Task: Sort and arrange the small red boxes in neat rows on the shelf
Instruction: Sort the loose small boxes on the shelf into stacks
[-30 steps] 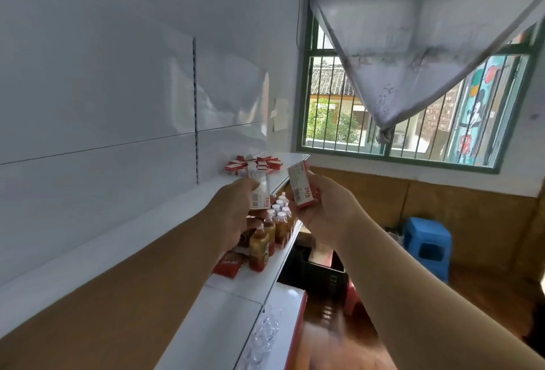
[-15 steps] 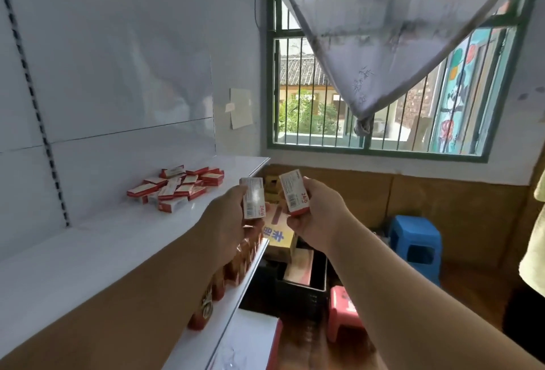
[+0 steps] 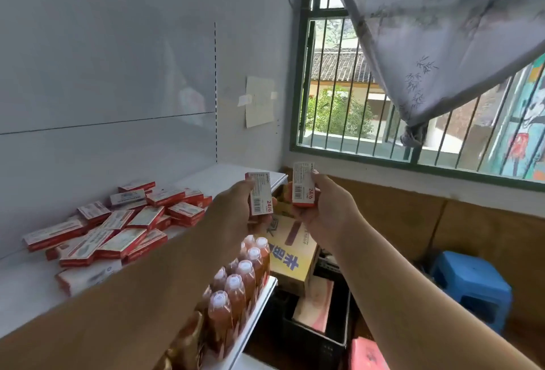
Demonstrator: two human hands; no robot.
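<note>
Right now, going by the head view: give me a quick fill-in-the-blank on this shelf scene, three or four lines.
1. Each hand holds one ____.
2. The boxes on the shelf lie in a loose ____.
3. The stool is ____.
4. The bottles stand ____ that shelf.

Missing: box; pile; blue; below

"24/6" in red on box in left hand (image 3: pixel 261 198); same "24/6" on box in right hand (image 3: pixel 303 184); large blue characters, unreadable, on yellow carton (image 3: pixel 290 260).
</note>
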